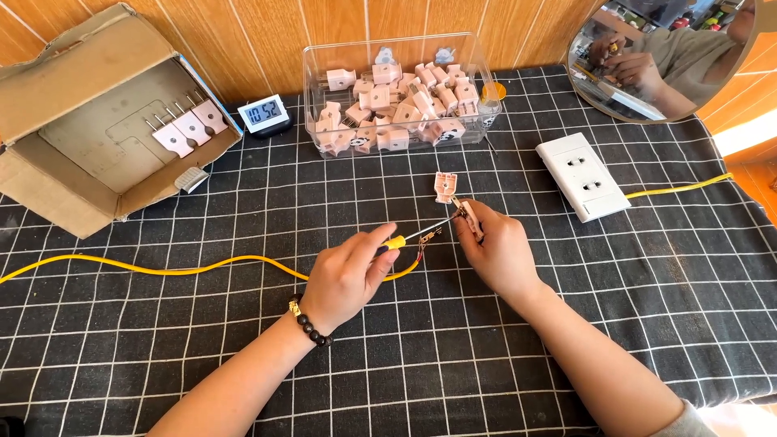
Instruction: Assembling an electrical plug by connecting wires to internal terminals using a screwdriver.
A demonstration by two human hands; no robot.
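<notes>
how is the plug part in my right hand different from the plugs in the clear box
The plug half in the right hand is a single opened piece, being worked with the screwdriver; the boxed plugs are whole and closed, heaped loosely in the clear box. Both are the same pale pink.

Mostly hidden inside the left hand (348, 275), the yellow screwdriver handle (394, 242); half covered by right hand (495, 251) fingers, the pink plug half (469, 218); cut off at the left edge, the yellow cable (162, 269); too small to tell, the screw.
</notes>
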